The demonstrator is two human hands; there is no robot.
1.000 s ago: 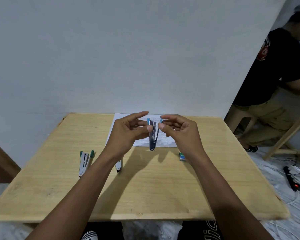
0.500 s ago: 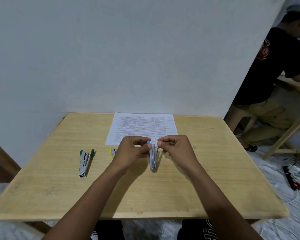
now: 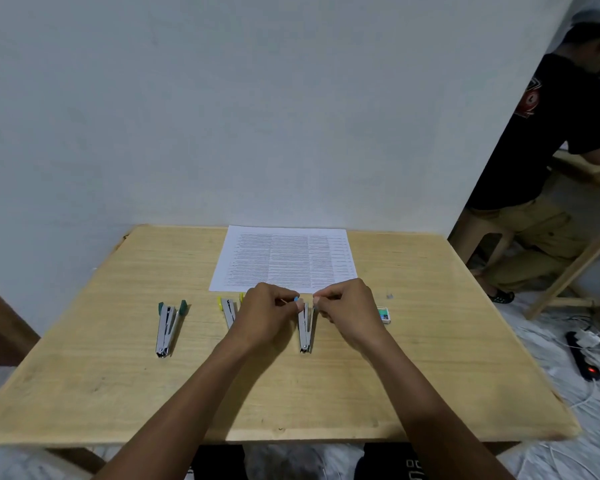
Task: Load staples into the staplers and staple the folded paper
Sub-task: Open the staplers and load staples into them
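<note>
Now down on the bench (image 3: 430, 341)

Lowered the opened blue-tipped stapler (image 3: 305, 329) from above the printed sheet (image 3: 284, 259) to just in front of it. Pinching its far ends with left hand (image 3: 267, 315) and right hand (image 3: 347, 311), fingers (image 3: 317, 301) clamped. Ready, likely, for staples.

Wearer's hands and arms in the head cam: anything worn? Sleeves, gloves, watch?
Nothing worn shows. Left hand and right hand are ungloved, with no ring or watch visible. Left arm and right arm are bare down to the frame's bottom edge; no sleeve enters view.
</note>
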